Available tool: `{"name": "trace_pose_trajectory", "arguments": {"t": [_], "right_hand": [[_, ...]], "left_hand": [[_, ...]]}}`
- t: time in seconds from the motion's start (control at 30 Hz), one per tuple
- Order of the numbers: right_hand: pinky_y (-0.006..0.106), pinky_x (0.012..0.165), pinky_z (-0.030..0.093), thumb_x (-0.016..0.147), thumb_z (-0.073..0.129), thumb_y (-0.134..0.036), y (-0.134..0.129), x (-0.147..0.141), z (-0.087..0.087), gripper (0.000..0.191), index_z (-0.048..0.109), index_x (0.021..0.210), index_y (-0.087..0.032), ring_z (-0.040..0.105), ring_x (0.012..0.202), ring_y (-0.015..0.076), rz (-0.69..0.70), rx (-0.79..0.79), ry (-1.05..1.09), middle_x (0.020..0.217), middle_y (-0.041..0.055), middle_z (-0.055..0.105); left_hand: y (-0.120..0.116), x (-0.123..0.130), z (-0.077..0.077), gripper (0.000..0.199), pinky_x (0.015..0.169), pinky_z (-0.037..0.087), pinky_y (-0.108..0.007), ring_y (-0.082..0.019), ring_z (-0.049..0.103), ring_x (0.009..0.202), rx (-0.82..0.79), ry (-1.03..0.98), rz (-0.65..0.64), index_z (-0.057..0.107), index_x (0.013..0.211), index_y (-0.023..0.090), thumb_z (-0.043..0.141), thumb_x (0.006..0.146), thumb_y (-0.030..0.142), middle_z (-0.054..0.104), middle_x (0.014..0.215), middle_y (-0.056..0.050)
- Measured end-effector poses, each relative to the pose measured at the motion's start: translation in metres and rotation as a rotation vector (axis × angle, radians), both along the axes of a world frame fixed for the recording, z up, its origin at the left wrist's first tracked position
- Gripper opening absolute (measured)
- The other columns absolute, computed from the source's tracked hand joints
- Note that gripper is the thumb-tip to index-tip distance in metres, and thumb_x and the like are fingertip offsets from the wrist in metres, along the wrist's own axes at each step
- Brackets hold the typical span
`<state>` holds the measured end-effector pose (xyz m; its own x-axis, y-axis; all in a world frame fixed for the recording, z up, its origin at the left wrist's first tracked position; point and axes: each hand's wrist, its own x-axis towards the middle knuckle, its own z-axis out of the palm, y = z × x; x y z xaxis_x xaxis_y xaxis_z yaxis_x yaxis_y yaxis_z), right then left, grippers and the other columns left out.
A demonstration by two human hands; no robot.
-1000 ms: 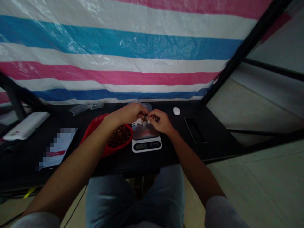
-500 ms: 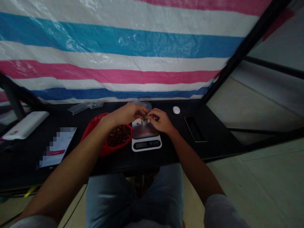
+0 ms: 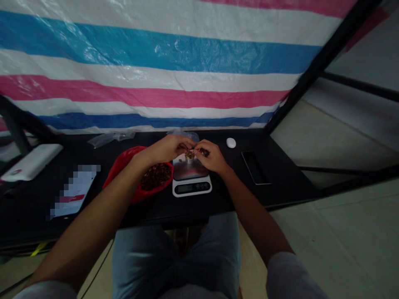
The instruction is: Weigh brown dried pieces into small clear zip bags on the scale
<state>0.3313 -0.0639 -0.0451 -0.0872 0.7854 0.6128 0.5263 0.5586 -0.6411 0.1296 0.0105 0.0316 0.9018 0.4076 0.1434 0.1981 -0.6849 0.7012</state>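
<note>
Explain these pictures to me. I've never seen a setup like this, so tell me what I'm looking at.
There is no machine here. These are a person's own two arms, filmed by a camera worn on their head that looks down at their hands. The left hand and right hand meet above a small metal cup standing on a kitchen scale. What the fingertips pinch is too small to tell. Beside the scale, a red container holds brown pieces. A white round object also lies on the black table, and a striped plastic sheet hangs behind it.
</note>
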Motion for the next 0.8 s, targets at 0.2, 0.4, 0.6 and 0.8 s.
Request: {"name": "trace_pose_trajectory", "arguments": {"t": [0.2,0.4,0.6,0.8], "right_hand": [[0.033,0.07,0.048,0.093,0.066,-0.028,0.0,-0.0001,0.0005,0.014,0.07,0.082,-0.021,0.06,0.074,0.0175,0.011,0.007,0.001,0.083,0.004,0.066],[0.032,0.07,0.048,0.093,0.066,-0.027,-0.0015,-0.001,0.0011,0.013,0.071,0.083,-0.021,0.06,0.074,0.0172,0.029,0.009,0.016,0.083,0.0037,0.065],[0.031,0.069,0.047,0.094,0.063,-0.026,0.0002,0.0001,-0.0009,0.014,0.07,0.084,-0.02,0.059,0.074,0.0167,0.014,-0.021,-0.01,0.084,0.0037,0.066],[0.031,0.069,0.047,0.095,0.062,-0.029,0.0009,0.0,-0.002,0.016,0.07,0.085,-0.021,0.058,0.074,0.0167,-0.006,-0.039,-0.004,0.085,0.0034,0.066]], "left_hand": [[0.0022,-0.0014,-0.0048,0.03,0.086,0.059,-0.029,-0.018,0.077,0.094,-0.016,-0.008,0.054,0.073,0.117,0.016,0.059,0.09,0.012,0.082,0.103,-0.007],[0.0006,-0.002,-0.0031,0.028,0.09,0.058,-0.031,-0.019,0.076,0.097,-0.024,-0.011,0.061,0.072,0.118,0.015,0.058,0.095,0.019,0.081,0.108,-0.008],[-0.0013,-0.0008,-0.0039,0.028,0.089,0.058,-0.03,-0.018,0.075,0.096,-0.018,-0.036,0.045,0.072,0.117,0.015,0.057,0.094,0.016,0.081,0.108,-0.008],[-0.0011,0.0002,-0.0085,0.029,0.089,0.059,-0.03,-0.018,0.076,0.098,-0.046,-0.05,0.044,0.072,0.117,0.017,0.057,0.093,0.014,0.081,0.107,-0.007]]}}
